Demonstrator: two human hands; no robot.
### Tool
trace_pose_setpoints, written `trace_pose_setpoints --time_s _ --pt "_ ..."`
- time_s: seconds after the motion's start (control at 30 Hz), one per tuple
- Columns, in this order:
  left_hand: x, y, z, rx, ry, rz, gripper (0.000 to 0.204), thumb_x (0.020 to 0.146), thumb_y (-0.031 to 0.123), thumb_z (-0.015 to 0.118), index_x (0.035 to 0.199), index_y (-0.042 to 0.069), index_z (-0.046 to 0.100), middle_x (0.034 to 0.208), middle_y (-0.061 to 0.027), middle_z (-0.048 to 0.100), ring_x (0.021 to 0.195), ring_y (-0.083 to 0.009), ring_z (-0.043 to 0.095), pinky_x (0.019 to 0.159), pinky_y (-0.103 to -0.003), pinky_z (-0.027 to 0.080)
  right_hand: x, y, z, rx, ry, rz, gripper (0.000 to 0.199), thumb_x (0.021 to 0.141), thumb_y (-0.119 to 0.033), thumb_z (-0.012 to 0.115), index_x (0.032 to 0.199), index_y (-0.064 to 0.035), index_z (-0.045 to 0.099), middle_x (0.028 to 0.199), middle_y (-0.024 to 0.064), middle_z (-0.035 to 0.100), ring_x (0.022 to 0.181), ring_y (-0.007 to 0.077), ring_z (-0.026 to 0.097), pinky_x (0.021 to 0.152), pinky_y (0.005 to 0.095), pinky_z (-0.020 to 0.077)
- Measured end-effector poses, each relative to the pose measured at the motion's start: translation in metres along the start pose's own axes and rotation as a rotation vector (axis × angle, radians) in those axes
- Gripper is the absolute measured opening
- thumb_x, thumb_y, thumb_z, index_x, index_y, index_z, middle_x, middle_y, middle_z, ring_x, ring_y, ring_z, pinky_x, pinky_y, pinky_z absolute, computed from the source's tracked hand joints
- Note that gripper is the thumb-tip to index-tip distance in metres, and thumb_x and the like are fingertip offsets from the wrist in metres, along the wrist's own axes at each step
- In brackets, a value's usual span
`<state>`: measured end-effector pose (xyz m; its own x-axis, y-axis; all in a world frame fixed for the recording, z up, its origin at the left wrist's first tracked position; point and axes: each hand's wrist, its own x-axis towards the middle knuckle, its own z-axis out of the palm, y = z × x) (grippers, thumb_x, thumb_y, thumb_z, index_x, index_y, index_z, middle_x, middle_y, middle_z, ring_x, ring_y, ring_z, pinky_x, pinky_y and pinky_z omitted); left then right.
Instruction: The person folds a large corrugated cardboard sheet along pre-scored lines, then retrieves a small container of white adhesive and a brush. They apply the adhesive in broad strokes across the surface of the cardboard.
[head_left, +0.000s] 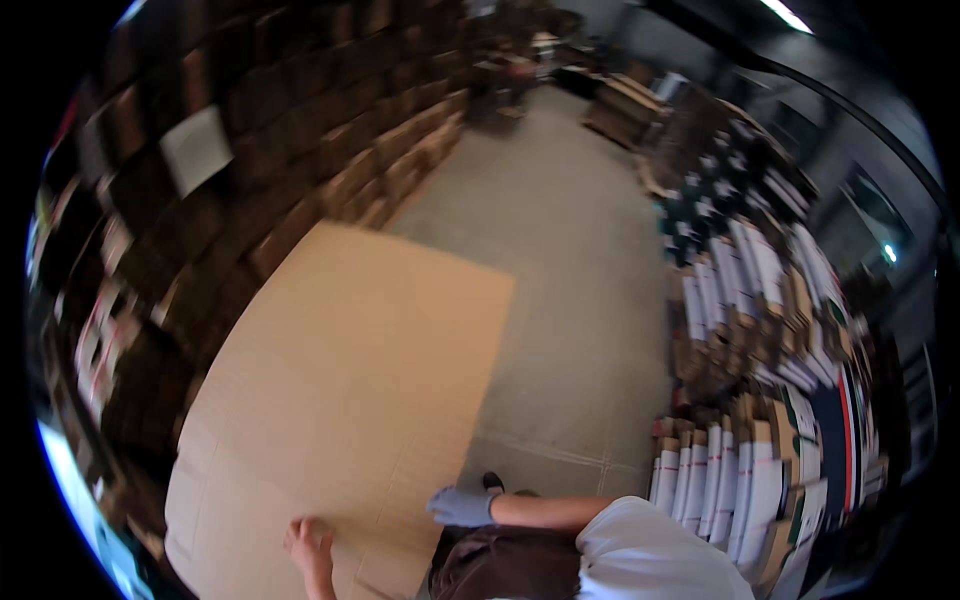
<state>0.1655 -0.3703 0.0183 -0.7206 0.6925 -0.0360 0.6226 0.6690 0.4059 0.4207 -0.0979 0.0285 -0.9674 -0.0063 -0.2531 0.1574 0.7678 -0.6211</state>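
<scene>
A large flat sheet of brown cardboard [350,360] spreads out in front of me, with faint crease lines across its near part. My left hand [310,545], bare, is over the near part of the sheet with its fingers apart and curved; whether it presses on the cardboard I cannot tell. At the sheet's right edge, close to my body, my right hand [460,506] wears a grey-blue glove. Its fingers reach over the edge and look closed on it, though blur softens them.
Tall stacks of bundled cardboard [330,150] line the left side, with a white paper [197,150] on them. At right stand piles of white-and-brown folded cardboard bundles [715,480]. Grey concrete floor [570,300] runs between; a brown stack [625,108] stands at the far end.
</scene>
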Motion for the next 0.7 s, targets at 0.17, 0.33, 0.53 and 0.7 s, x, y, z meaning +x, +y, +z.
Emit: trace_pose_setpoints --time_s 0.17,0.33,0.53,0.7 --pt "0.042 0.134 -0.021 -0.450 -0.201 0.049 0.046 0.098 0.029 0.061 0.136 0.003 0.053 0.131 -0.0175 0.060 0.121 -0.0379 0.055 0.106 -0.048 0.040 -0.068 0.051 -0.028 0.021 0.057 0.118 0.030 0.092 -0.030 0.053 0.110 -0.0076 0.062 0.108 0.0164 0.065 0.096 0.0364 0.064 0.084 0.0475 0.0492" --pt "0.068 0.428 -0.077 -1.209 -0.243 0.555 0.032 0.100 0.037 0.056 0.107 0.005 0.056 0.107 -0.0134 0.061 0.104 -0.0291 0.058 0.099 -0.048 0.044 -0.141 0.120 -0.075 0.076 0.060 0.220 0.028 0.092 -0.030 0.055 0.111 -0.0103 0.064 0.103 0.0178 0.067 0.093 0.0383 0.064 0.082 0.0488 0.0502" --pt "0.030 0.691 -0.130 -2.013 -0.809 0.797 0.047 0.096 0.058 0.048 0.089 0.011 0.046 0.090 -0.0053 0.051 0.082 -0.0230 0.059 0.108 -0.055 0.036 -0.233 0.180 -0.141 0.277 0.463 0.354 0.023 0.088 -0.028 0.057 0.089 -0.0073 0.065 0.086 0.0188 0.067 0.078 0.0414 0.064 0.069 0.0512 0.0480" --pt "0.010 0.815 -0.112 -2.248 -1.558 0.944 0.050 0.098 0.059 0.043 0.094 0.009 0.045 0.092 -0.0071 0.050 0.082 -0.0239 0.061 0.110 -0.057 0.033 -0.293 0.236 -0.172 0.263 0.538 0.483 0.022 0.087 -0.027 0.059 0.093 -0.0073 0.066 0.086 0.0196 0.067 0.079 0.0427 0.063 0.070 0.0507 0.0485"
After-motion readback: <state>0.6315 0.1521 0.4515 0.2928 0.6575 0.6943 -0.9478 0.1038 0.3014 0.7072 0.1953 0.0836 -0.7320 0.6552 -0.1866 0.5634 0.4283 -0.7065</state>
